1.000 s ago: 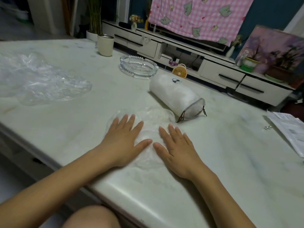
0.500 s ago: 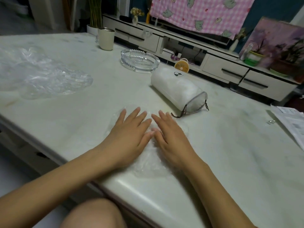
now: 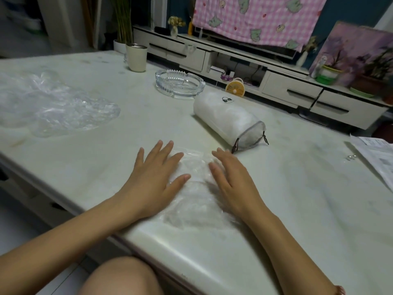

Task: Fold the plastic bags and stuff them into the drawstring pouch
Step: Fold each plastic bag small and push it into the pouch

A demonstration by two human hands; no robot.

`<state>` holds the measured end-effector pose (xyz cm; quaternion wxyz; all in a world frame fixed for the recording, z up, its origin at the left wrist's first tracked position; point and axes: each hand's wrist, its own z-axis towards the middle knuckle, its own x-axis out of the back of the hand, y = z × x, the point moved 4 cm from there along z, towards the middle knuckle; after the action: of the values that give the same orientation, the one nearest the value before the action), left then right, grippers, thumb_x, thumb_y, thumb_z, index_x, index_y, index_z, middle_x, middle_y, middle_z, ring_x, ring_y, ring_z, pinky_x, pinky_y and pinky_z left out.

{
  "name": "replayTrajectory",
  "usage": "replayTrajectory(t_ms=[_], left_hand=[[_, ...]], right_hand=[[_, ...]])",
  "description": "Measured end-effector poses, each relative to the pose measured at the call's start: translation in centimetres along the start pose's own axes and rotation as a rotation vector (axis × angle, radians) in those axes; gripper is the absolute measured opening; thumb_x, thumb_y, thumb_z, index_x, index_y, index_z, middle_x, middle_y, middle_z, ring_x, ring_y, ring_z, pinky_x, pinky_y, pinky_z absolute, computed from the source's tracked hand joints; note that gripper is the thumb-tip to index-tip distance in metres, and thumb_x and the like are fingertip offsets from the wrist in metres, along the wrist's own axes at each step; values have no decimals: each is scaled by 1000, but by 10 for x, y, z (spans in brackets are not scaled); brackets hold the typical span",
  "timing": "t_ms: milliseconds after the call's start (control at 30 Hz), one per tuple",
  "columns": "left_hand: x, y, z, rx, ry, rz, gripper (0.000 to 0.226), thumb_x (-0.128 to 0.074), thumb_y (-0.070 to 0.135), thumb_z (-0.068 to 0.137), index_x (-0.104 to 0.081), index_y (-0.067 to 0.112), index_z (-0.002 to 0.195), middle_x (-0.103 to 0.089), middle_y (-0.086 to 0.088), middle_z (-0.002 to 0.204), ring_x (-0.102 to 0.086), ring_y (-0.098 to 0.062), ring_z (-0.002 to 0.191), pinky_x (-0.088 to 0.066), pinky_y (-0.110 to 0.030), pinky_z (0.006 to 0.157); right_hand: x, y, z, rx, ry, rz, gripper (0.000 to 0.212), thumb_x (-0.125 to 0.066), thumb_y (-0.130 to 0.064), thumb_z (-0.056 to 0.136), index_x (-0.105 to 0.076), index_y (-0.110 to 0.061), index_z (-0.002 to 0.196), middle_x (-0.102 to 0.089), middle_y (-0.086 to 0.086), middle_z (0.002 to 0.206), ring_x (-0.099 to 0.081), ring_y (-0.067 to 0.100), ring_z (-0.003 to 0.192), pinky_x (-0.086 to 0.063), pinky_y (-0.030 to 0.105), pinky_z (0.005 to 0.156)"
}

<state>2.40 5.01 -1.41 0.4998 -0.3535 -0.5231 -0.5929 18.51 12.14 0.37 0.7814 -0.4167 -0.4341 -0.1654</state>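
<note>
A clear plastic bag [image 3: 196,188] lies flat on the marble table [image 3: 297,209] near its front edge. My left hand [image 3: 152,182] presses on the bag's left side with straight, spread fingers. My right hand [image 3: 231,179] lies flat on its right side, fingers straight. Just beyond my right hand lies the white drawstring pouch [image 3: 228,118] on its side, stuffed full, its corded mouth facing me. A heap of crumpled clear bags [image 3: 53,105] sits at the far left of the table.
A glass ashtray [image 3: 179,83] and a cream cup [image 3: 136,57] stand at the back of the table. Printed papers [image 3: 376,158] lie at the right edge. My knee [image 3: 119,277] shows below the table's front edge. A low cabinet runs behind.
My hands were pressed close together over the bag half a second ago; they have now slid apart, the left to the left and the right to the right, smoothing the bag.
</note>
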Motion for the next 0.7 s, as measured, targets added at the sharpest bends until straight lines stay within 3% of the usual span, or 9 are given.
replayTrajectory(t_ms=[100, 233, 367, 433, 467, 533, 567, 633, 700], left_hand=[[12, 7, -11, -134, 128, -106, 76, -8, 62, 87, -40, 20, 142, -22, 3, 154, -9, -10, 144, 5, -23, 115], [-8, 13, -27, -168, -111, -65, 93, 25, 78, 63, 13, 31, 142, 18, 16, 149, 27, 2, 134, 27, -14, 102], [-14, 5, -28, -175, -160, -11, 90, 35, 78, 51, 25, 40, 132, 26, 17, 144, 30, 4, 131, 27, -16, 103], [-7, 3, -30, -207, -90, -126, 87, 18, 83, 64, 10, 42, 141, 12, 14, 152, 20, 6, 137, 18, -15, 109], [0, 2, -31, -258, -43, -197, 81, 1, 81, 76, -11, 40, 146, -5, 10, 156, 5, 4, 141, 6, -16, 114], [12, -1, -37, -356, 64, -266, 55, -29, 63, 92, -52, 30, 128, -43, 4, 144, -33, -5, 134, -25, -24, 109], [14, -5, -40, -390, 93, -278, 46, -35, 58, 94, -59, 27, 117, -52, 5, 133, -43, -6, 124, -33, -25, 102], [14, -12, -43, -407, 75, -309, 42, -37, 60, 93, -60, 30, 110, -55, 11, 123, -48, -1, 114, -37, -22, 95], [11, -15, -43, -411, 52, -309, 42, -37, 64, 91, -57, 33, 112, -53, 13, 124, -45, 2, 114, -34, -19, 96]], right_hand=[[4, -21, -13, 54, -39, 76, 44, -40, -35, 99, -42, -21, 140, -26, -9, 154, -12, 3, 143, -10, 20, 115], [-27, -28, -30, 138, -332, -189, 56, -23, -38, 102, -3, -21, 152, 9, -4, 159, 17, 7, 143, 12, 25, 116], [-33, -21, -32, 106, -399, -292, 59, -14, -47, 100, 4, -24, 151, 16, -4, 158, 22, 8, 142, 15, 29, 116], [-29, -25, -31, 118, -335, -171, 58, -27, -45, 100, -11, -24, 151, 2, -5, 159, 11, 7, 144, 9, 25, 117], [-22, -29, -29, 115, -260, -64, 56, -36, -45, 98, -24, -24, 148, -10, -6, 158, 3, 4, 144, 2, 20, 116], [-1, -33, -24, 85, -161, 154, 41, -54, -45, 91, -49, -30, 128, -34, -13, 146, -20, -3, 137, -12, 8, 108], [10, -34, -23, 71, -189, 230, 34, -63, -45, 85, -54, -33, 116, -41, -18, 136, -30, -7, 129, -19, 6, 104], [22, -37, -27, 33, -411, 250, 44, -76, -46, 72, -52, -37, 109, -42, -22, 127, -38, -11, 117, -30, 9, 99], [20, -34, -36, 26, -631, 31, 58, -80, -44, 68, -46, -36, 114, -32, -20, 130, -33, -6, 118, -31, 13, 98]])
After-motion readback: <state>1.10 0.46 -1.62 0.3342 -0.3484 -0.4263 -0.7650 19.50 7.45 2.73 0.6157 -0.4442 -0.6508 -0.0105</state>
